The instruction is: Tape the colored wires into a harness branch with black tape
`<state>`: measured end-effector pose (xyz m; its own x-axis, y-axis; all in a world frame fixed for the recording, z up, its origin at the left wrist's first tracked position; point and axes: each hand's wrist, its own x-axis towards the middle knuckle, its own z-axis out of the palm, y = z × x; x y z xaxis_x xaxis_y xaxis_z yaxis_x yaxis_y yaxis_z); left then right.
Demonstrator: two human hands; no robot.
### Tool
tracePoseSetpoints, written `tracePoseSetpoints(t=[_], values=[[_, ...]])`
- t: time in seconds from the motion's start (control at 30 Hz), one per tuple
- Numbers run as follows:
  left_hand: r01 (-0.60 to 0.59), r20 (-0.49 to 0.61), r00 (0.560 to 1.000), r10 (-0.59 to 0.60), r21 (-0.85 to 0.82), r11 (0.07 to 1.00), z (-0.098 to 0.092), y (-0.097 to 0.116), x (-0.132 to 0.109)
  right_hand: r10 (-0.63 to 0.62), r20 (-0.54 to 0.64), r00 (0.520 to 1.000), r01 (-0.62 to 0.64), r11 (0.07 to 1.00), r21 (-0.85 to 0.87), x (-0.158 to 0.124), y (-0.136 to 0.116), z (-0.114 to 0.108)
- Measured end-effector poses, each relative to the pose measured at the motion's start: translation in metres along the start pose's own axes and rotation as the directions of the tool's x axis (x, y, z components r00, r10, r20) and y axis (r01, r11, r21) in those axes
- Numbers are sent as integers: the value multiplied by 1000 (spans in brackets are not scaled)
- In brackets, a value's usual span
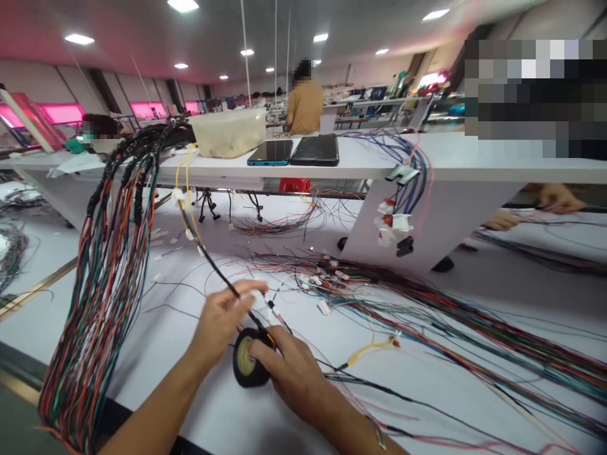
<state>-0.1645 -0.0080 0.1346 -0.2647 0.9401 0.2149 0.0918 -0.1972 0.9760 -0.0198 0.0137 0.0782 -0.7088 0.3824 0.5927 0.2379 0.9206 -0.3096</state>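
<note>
A thin wire bundle wrapped in black tape [215,268] slants down from a white connector [177,196] under the shelf to my hands. My left hand [220,322] has the bundle between its thumb and fingers, with the fingertips partly stretched out. Close to its right, my right hand [296,366] grips a roll of black tape [239,373] with a yellowish core, the thumb at the core. The bundle runs down to the top of the roll, beside the right fingers. Where the tape's free end lies is hard to make out.
At left a thick bundle of coloured wires [114,272] hangs off the shelf [360,172]. On the shelf are a plastic bin [230,133] and two phones, one a dark phone [315,150]. Long wire harnesses [446,297] spread rightward. Another person's hands [559,198] work at right.
</note>
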Motion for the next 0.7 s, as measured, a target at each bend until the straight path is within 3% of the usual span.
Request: tracePoseSetpoints(t=[0.07,0.13,0.2,0.23,0.27,0.3,0.33,0.4,0.47,0.53,0.6,0.63,0.7], values=[[185,117,978,-175,-78,980,6,-12,-13,21,-34,999,-15,986,165,-6,7,2],[274,105,960,-259,-173,946,9,-22,-23,247,-51,968,-203,884,422,-16,18,-2],[241,54,971,-235,-207,948,9,-27,-27,541,97,835,-473,615,631,-26,29,-9],[197,56,980,-190,-196,961,8,-27,-26,627,206,751,-579,476,663,-29,32,-14],[142,78,988,-131,-167,976,7,-26,-23,652,295,699,-642,389,661,-31,35,-18],[81,112,991,-68,-116,990,5,-23,-20,630,353,691,-668,371,645,-32,35,-22],[24,147,989,-17,-48,999,4,-19,-15,584,358,728,-651,425,629,-31,32,-24],[-25,215,977,2,101,995,2,-10,-7,429,273,861,-505,661,555,-27,23,-22],[28,227,971,-76,210,977,1,-4,-2,254,181,950,-306,875,374,-22,12,-15],[118,172,972,-157,220,968,-1,-4,-1,196,115,974,-217,950,224,-20,8,-9],[176,87,978,-191,163,971,-4,-9,-3,341,31,940,-334,894,300,-23,16,-10],[188,57,979,-195,120,975,-5,-13,-4,459,31,888,-431,807,405,-26,24,-14],[167,42,985,-169,41,985,-4,-19,-5,649,154,745,-606,563,562,-33,40,-25]])
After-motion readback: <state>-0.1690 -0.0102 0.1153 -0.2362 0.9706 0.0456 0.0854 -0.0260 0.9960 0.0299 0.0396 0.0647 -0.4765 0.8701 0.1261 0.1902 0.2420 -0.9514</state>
